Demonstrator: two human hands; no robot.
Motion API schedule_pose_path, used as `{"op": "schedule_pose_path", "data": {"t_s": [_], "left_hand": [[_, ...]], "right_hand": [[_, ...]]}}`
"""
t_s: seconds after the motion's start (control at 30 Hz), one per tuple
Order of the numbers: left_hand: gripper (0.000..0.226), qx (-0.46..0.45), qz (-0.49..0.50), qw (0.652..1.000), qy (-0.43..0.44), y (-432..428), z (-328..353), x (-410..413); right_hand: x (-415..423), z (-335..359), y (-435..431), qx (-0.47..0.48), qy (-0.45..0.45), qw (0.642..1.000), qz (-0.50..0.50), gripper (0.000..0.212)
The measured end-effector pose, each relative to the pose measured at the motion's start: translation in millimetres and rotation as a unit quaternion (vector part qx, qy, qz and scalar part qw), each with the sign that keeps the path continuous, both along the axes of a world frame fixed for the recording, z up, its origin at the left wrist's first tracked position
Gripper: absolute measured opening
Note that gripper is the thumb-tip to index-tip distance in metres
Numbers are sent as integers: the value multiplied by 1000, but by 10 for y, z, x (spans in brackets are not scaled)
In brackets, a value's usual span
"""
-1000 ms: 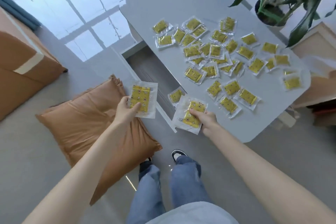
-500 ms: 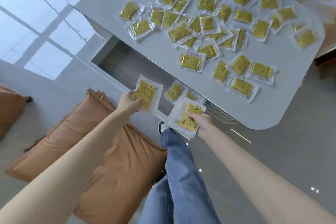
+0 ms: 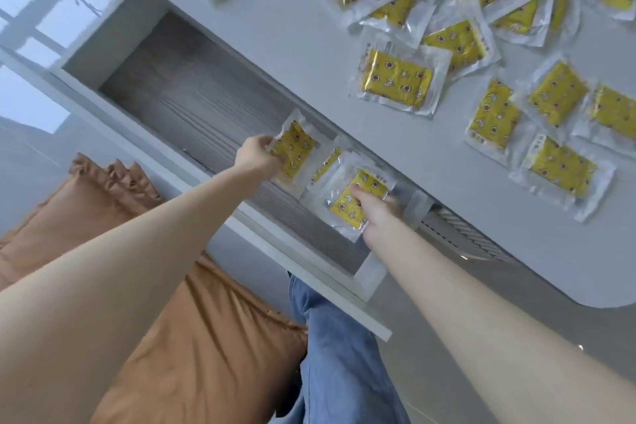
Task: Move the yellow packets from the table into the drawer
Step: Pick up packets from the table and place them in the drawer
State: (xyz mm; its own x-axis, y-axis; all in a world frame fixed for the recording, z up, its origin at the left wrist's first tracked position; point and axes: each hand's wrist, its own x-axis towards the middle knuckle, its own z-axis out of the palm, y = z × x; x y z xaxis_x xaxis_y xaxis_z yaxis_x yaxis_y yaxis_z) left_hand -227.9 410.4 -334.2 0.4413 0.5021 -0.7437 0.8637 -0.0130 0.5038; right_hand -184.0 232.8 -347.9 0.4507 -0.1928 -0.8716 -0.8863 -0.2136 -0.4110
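Yellow clear-wrapped packet point(image 3: 296, 152), pinched in my left hand point(image 3: 258, 155), hangs over the open grey wood-grained drawer point(image 3: 192, 96), long axis toward the pale table point(image 3: 296, 45); my right hand point(image 3: 375, 211) grips 1 other yellow packet point(image 3: 349, 205), slanted up-right, beside it.

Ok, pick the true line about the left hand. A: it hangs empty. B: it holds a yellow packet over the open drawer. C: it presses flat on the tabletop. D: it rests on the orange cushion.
B: the left hand grips a yellow packet above the wood-grain floor of the open drawer.
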Motion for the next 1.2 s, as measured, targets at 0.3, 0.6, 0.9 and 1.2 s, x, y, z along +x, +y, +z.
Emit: {"op": "schedule_pose_path", "data": {"t_s": [0.3, 0.6, 0.9, 1.2], "left_hand": [[53, 11, 36, 999, -8, 154, -531, 231], [54, 85, -5, 994, -67, 156, -574, 147], [45, 75, -68, 990, -95, 102, -329, 30], [62, -91, -121, 988, 13, 140, -263, -41]], "right_hand": [[124, -444, 228, -65, -72, 995, 27, 35], [113, -381, 371, -146, -126, 981, -10, 24], [78, -173, 273, -108, -76, 988, -81, 13], [-28, -123, 479, 88, -56, 993, -59, 28]]}}
